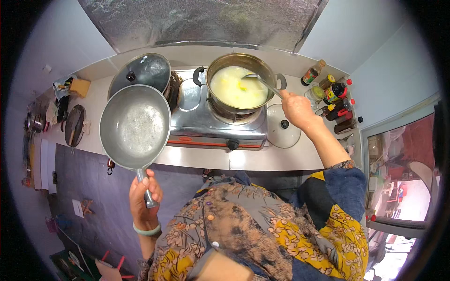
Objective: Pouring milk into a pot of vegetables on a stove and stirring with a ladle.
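My left hand (145,196) grips the handle of a grey metal ladle-shaped pan (135,126), a deep scoop with a bare, scuffed inside, held up in front of the counter. In my right hand (299,110) is the handle of a metal ladle (263,81). Its bowl dips at the surface of a pale, yellow-flecked soup (232,93). That liquid fills the lower part of a two-handled metal pot (242,60), which stands on the right burner of a steel gas stove (218,130). A black knob (232,144) sits on the stove's front.
Behind the grey pan, a lidded wok (149,68) covers the left burner. A glass lid (277,130) lies right of the stove. Several sauce bottles (335,93) and a jar (314,94) line the right wall. A cleaver-like dark board (74,124) rests at the left end of the counter.
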`<state>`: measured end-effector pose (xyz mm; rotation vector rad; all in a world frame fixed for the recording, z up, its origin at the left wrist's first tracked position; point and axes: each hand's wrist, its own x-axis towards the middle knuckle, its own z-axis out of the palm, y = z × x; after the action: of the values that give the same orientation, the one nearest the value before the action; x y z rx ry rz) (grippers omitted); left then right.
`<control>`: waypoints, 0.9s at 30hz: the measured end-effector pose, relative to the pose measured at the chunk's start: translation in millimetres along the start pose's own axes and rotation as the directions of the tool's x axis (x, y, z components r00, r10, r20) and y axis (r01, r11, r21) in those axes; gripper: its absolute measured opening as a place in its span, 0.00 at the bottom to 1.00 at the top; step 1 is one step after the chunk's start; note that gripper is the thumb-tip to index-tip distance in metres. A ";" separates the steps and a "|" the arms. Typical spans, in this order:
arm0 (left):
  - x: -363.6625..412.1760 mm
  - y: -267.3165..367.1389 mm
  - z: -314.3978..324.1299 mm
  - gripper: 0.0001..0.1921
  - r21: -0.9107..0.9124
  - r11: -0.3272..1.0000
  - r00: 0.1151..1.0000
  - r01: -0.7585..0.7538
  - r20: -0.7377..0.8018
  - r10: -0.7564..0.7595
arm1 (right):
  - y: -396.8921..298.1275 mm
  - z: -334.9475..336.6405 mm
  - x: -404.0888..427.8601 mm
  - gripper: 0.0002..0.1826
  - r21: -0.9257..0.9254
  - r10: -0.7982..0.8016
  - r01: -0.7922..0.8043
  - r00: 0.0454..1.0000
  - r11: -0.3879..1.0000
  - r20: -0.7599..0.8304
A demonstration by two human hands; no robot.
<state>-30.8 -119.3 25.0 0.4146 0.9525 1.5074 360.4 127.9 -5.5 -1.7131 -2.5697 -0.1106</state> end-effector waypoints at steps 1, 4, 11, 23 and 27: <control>-0.6 -1.3 1.1 0.11 -0.001 1.000 1.000 -0.002 -0.002 0.002 | 0.2 -2.5 -1.8 0.14 0.039 0.031 -0.032 0.999 0.999 0.013; -1.1 -5.7 4.7 0.11 0.023 1.000 1.000 -0.001 -0.012 0.002 | -8.5 -26.3 -8.2 0.15 0.154 0.134 -0.151 0.984 0.976 0.121; -2.7 -13.2 8.1 0.10 0.020 1.000 1.000 0.000 -0.009 0.000 | -17.8 -47.8 -24.9 0.13 0.199 0.081 -0.120 0.977 0.973 0.195; -14.7 -19.7 10.9 0.09 0.006 1.000 1.000 0.009 -0.018 -0.009 | -21.3 -54.4 -70.0 0.14 0.503 0.098 -0.008 0.983 0.864 -0.153; -17.9 -22.9 12.3 0.09 0.020 1.000 0.999 0.015 -0.030 -0.014 | -21.9 -40.4 -74.9 0.15 0.398 0.052 0.145 0.894 0.906 -0.445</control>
<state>-3.5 -134.2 19.7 0.3993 0.9930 1.4955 369.1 47.0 27.9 -1.2847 -2.1004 0.0459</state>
